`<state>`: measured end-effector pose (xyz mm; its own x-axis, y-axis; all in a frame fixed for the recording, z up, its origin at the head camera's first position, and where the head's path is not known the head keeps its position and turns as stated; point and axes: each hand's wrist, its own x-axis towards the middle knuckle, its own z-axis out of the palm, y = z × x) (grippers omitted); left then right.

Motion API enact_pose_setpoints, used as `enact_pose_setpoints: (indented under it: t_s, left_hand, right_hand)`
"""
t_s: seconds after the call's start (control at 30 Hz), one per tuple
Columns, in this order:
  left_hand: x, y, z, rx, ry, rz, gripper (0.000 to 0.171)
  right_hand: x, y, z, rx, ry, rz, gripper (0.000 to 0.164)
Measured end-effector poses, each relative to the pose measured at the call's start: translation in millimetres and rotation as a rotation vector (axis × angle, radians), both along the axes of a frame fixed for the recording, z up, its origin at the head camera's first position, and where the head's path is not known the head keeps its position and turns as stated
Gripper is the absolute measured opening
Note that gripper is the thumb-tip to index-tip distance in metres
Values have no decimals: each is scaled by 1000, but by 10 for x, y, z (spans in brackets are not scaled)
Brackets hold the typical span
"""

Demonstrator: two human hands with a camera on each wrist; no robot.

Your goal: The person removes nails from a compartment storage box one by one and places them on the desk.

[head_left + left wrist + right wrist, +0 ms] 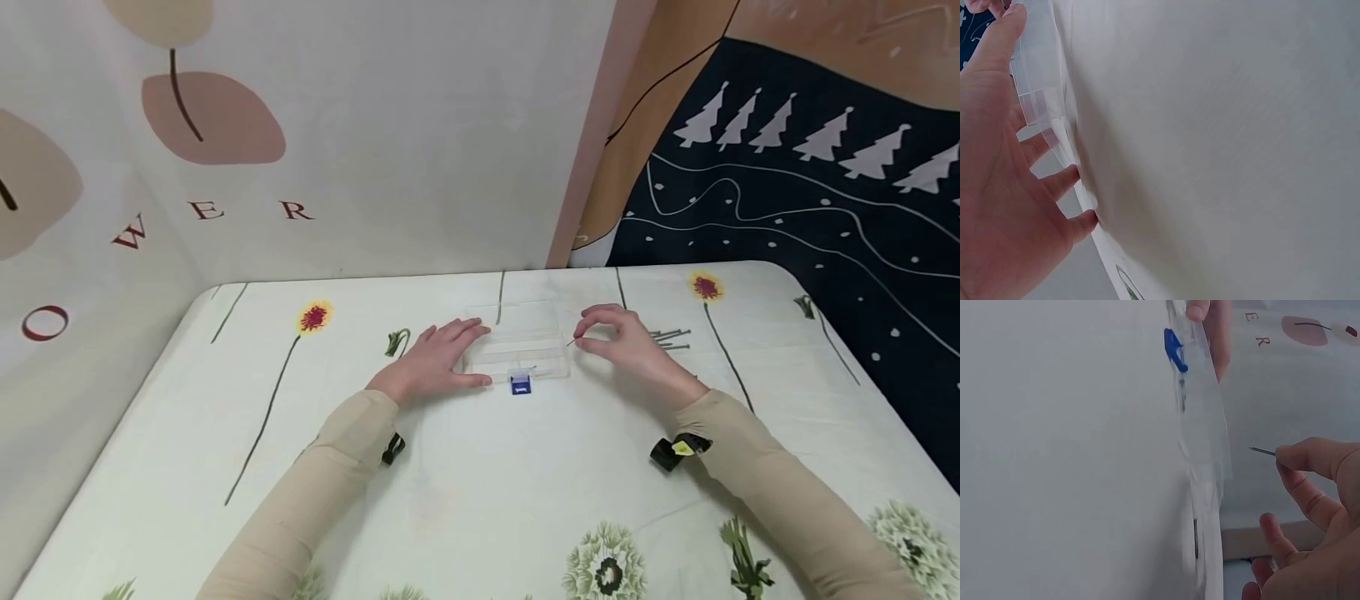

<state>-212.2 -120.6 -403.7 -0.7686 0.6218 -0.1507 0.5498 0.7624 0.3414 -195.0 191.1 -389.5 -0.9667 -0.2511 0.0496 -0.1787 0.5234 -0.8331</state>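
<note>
A clear plastic compartment box (pixel 551 373) with a blue latch (pixel 521 385) lies on the table with its lid raised or folded back. My left hand (pixel 438 358) rests at the box's left end, fingers spread, thumb by the front corner. Just off the right end, my right hand (pixel 626 337) pinches a thin nail (pixel 1262 450) between thumb and forefinger, its pointed tip sticking out toward the box. Another nail (pixel 1183 400) shows through the box wall near the latch. Several long nails (pixel 671 346) lie beside the right hand, partly hidden by it.
A white cloth with printed flowers covers the table (pixel 465 500). Behind it hangs a pale printed curtain (pixel 420 167), and a dark cloth with white trees (pixel 810 208) hangs at the right.
</note>
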Motion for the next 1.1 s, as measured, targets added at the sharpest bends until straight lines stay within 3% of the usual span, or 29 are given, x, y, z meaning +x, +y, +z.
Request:
enact_pose_setpoints:
  t_s: [0.73, 1.1]
  left_hand:
    - [3, -4, -7, 10, -3, 6, 81]
    - [-6, 2, -3, 19, -4, 0, 81]
  right_hand:
    - [-13, 302, -46, 238, -5, -36, 7]
    - [-29, 375, -53, 271, -25, -65, 6]
